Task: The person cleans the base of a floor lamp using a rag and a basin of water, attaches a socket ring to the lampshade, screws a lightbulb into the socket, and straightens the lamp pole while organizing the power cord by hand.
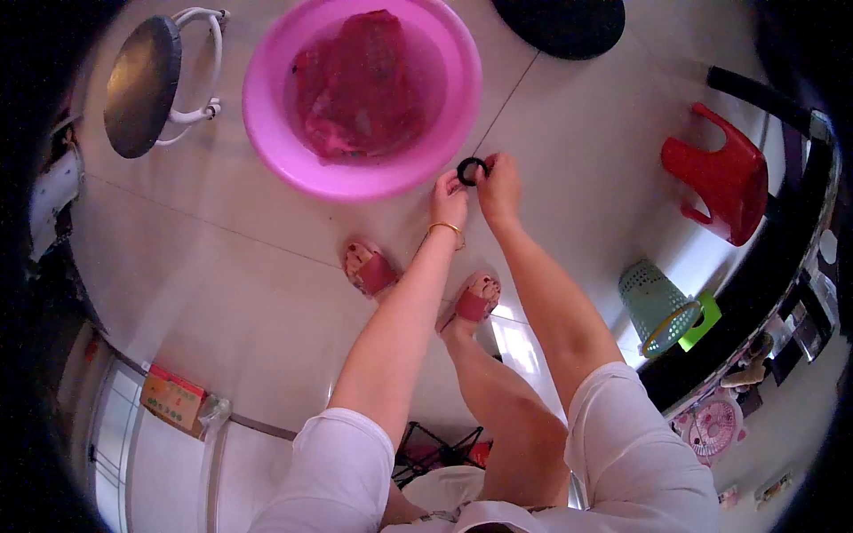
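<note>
Both my hands are raised in front of me, just right of the lower rim of a pink basin. A small black ring (pixel 462 174) is between them. My left hand (pixel 450 201), with a gold bracelet at the wrist, pinches the ring's left side. My right hand (pixel 499 188) has its fingers closed on the ring's right side. The pink basin (pixel 259 124) stands on the floor and holds red cloth (pixel 364 93), which appears to lie in water.
A round-seated stool (pixel 142 87) lies tipped at the upper left. A red plastic stool (pixel 733 182) and a green perforated basket (pixel 653 298) are at the right. A black round seat (pixel 569 22) is at the top. A cardboard box (pixel 173 400) is at lower left.
</note>
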### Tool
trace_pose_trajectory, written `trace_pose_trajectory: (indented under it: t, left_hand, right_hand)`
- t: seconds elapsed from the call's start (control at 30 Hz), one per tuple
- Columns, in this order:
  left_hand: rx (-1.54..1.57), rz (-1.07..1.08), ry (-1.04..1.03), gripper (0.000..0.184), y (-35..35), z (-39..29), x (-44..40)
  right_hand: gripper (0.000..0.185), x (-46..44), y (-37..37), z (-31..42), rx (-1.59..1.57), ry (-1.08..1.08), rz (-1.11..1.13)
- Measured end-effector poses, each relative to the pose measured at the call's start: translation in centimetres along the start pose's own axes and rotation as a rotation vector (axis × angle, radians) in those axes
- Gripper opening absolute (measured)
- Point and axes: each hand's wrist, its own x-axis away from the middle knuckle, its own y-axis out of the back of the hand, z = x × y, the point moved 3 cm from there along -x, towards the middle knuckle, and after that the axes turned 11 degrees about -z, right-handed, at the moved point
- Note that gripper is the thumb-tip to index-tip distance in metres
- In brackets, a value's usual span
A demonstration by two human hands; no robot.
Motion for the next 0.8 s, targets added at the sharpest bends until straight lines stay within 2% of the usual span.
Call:
trace_pose_trajectory:
  t: [0.07,0.1,0.17,0.2,0.27,0.3,0.37,0.4,0.47,0.5,0.57,0.6,0.67,0.77,0.8]
  left_hand:
    - [-0.053,0.006,-0.006,0.039,0.0,0.0,-0.2]
    - [-0.027,0.042,0.054,0.038,0.1,-0.4,0.1]
    - [0.029,0.112,0.175,0.036,0.3,-1.9,1.6]
    - [0.064,0.116,0.152,0.035,0.6,-2.9,2.8]
    - [0.138,0.123,0.099,0.032,1.6,-5.4,6.4]
    - [0.073,0.117,0.017,0.030,2.3,-7.5,8.5]
    - [-0.058,0.099,-0.146,0.025,4.0,-11.8,13.0]
    - [0.072,0.142,-0.044,0.022,4.7,-12.8,14.8]
    - [0.016,0.148,-0.182,0.021,6.5,-16.1,18.8]
    - [-0.011,0.148,-0.259,0.020,7.4,-18.2,21.0]
    - [0.008,0.143,-0.273,0.019,9.4,-23.6,26.8]
    - [0.019,0.143,-0.285,0.020,10.3,-26.2,29.7]
    - [-0.001,0.147,-0.460,0.022,12.2,-29.9,34.5]
    - [-0.095,0.080,-0.680,0.026,15.1,-36.9,43.1]
    - [-0.122,0.071,-0.731,0.027,16.3,-38.8,45.9]
  right_hand:
    - [0.023,-0.2,-0.1,-0.4,-0.041,0.036,0.018]
    - [0.024,-0.1,0.1,-0.4,-0.062,0.053,0.028]
    - [0.022,0.5,0.9,-0.3,-0.103,-0.004,0.181]
    - [0.021,0.8,1.8,0.3,-0.124,-0.028,0.256]
    - [0.017,2.0,5.1,2.5,-0.341,-0.176,0.270]
    - [0.016,2.7,7.1,3.9,-0.453,-0.246,0.276]
    - [0.015,4.0,11.0,6.7,-0.580,-0.222,0.219]
    - [0.016,4.5,13.3,8.3,-0.645,-0.205,0.186]
    - [0.019,5.1,19.1,13.0,-0.734,-0.339,0.235]
    - [0.020,5.3,21.6,14.8,-0.801,-0.340,0.252]
    - [0.022,5.9,26.7,17.9,-0.928,-0.346,0.292]
    - [0.023,6.2,29.6,19.6,-1.037,-0.443,0.331]
    - [0.027,7.0,35.6,23.4,-1.243,-0.647,0.426]
    - [0.033,8.6,44.6,30.0,-1.302,-0.601,0.520]
    - [0.032,9.4,47.5,32.0,-1.245,-0.521,0.525]
